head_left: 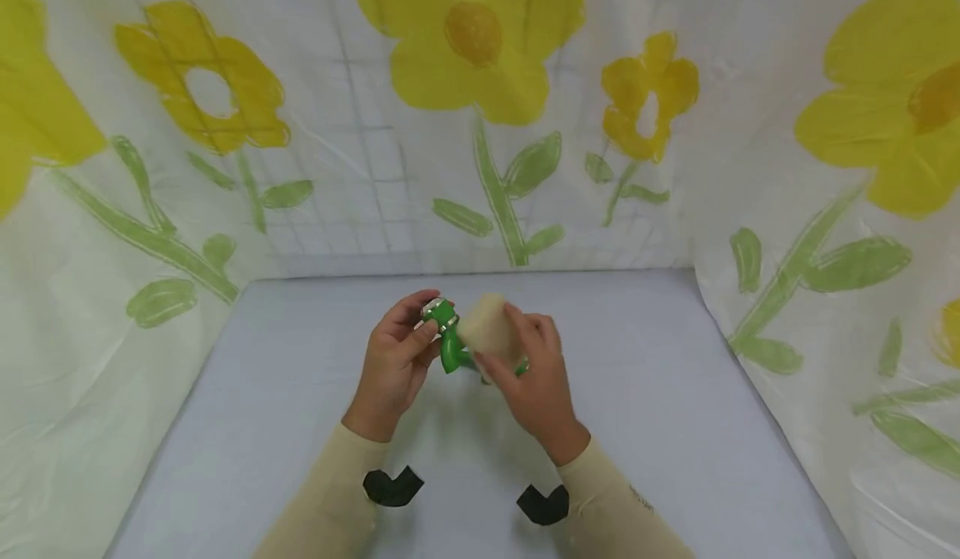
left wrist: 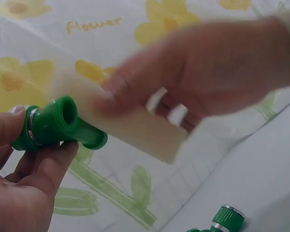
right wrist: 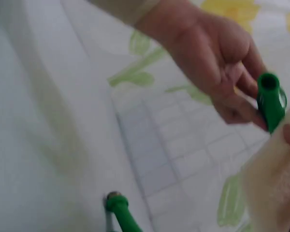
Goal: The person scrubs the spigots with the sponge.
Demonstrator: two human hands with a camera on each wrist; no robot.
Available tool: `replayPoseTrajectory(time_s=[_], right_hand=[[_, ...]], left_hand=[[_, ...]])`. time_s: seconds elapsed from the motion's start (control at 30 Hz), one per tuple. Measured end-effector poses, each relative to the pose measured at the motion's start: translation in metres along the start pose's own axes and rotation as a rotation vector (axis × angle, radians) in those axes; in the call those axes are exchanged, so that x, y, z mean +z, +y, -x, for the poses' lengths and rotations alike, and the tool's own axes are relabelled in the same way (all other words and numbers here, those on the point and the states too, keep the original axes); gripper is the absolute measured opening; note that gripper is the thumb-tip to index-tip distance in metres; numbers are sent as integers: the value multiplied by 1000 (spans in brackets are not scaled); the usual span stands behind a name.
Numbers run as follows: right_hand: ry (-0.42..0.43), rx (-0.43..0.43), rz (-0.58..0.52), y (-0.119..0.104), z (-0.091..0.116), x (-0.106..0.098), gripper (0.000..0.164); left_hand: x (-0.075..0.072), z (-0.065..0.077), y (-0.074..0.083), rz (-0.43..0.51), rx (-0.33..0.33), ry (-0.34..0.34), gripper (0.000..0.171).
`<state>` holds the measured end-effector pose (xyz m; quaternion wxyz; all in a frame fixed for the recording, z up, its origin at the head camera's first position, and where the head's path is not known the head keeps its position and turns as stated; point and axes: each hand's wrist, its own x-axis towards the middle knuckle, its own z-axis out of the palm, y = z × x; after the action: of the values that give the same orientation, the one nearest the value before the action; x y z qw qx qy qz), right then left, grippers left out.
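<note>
While the left hand (head_left: 392,359) pinches a green pipe fitting (head_left: 451,351) by its silver-ringed end between thumb and fingers, the right hand (head_left: 536,380) grips a cream sponge-like block (head_left: 489,326) just to the right of it. Both things are held up above the pale worktop (head_left: 247,426), left of its middle and right around it. The block overlaps the fitting in every view, and whether the two touch cannot be told. From the left wrist, the fitting's round opening (left wrist: 69,111) shows, with a branch reaching right behind it. A second green fitting (left wrist: 229,218), also with a silver ring, lies on the worktop. Beige sleeves (head_left: 322,492) come in from the near side, and a white curtain (head_left: 315,109) with yellow flowers (head_left: 525,51) hangs along the far, left and right sides.
</note>
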<state>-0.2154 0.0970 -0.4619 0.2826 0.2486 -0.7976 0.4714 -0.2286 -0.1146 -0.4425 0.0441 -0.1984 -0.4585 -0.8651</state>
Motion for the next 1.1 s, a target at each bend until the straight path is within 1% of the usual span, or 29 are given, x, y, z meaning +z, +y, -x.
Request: replayPoseTrajectory(time_s=[0.07, 0.1, 0.17, 0.27, 0.3, 0.33, 0.4, 0.5, 0.57, 0.6, 0.63, 0.73, 0.8, 0.83, 0.87, 0.97, 1.0, 1.07, 1.1], right_hand=[[34, 89, 13, 7, -1, -1, 70], [29, 100, 10, 10, 0, -2, 70], [-28, 76, -35, 8, 3, -1, 71], [-137, -6, -110, -4, 6, 1, 73], [-157, -30, -132, -8, 6, 1, 73], [-168, -29, -148, -10, 5, 0, 73], [-131, 8, -132, -8, 1, -1, 72], [-32, 115, -104, 1, -4, -5, 69], [11, 169, -94, 5, -5, -6, 68], [16, 171, -97, 4, -5, -7, 68], [5, 156, -107, 4, -4, -7, 69], [-60, 67, -130, -2, -2, -7, 71], [-77, 24, -121, -3, -3, -7, 72], [-68, 20, -111, -2, -4, -7, 72], [-43, 34, -100, -1, -6, -8, 72], [46, 102, -67, 8, -8, -9, 70], [60, 121, -65, 11, -7, -10, 69], [50, 116, -74, 13, -4, -9, 70], [25, 99, -85, 13, -3, -9, 70]], left_hand=[[-1, 0, 1, 12, -5, -15, 47], [-2, 0, 2, 13, -6, -22, 48], [-3, 1, 1, 7, -9, -28, 48], [-6, 1, -1, -5, -2, -16, 40], [-7, 0, -2, -3, 2, -9, 37], [-8, 0, -2, 3, 5, -5, 36], [-9, 0, -2, 24, 6, -4, 33], [-11, 0, -1, 59, -1, -22, 30], [-12, 0, -1, 65, -10, -46, 28], [-12, 0, 0, 67, -13, -57, 28], [-12, 0, 0, 67, -14, -66, 27], [-11, 0, -1, 85, -17, -64, 27], [-10, 0, -2, 105, -14, -60, 28], [-10, 0, -2, 112, -15, -68, 29], [-10, 0, -3, 117, -19, -79, 31], [-11, 1, -4, 112, -27, -135, 38], [-11, 2, -5, 108, -30, -150, 39], [-12, 2, -7, 104, -30, -163, 39], [-13, 2, -8, 101, -24, -160, 38]])
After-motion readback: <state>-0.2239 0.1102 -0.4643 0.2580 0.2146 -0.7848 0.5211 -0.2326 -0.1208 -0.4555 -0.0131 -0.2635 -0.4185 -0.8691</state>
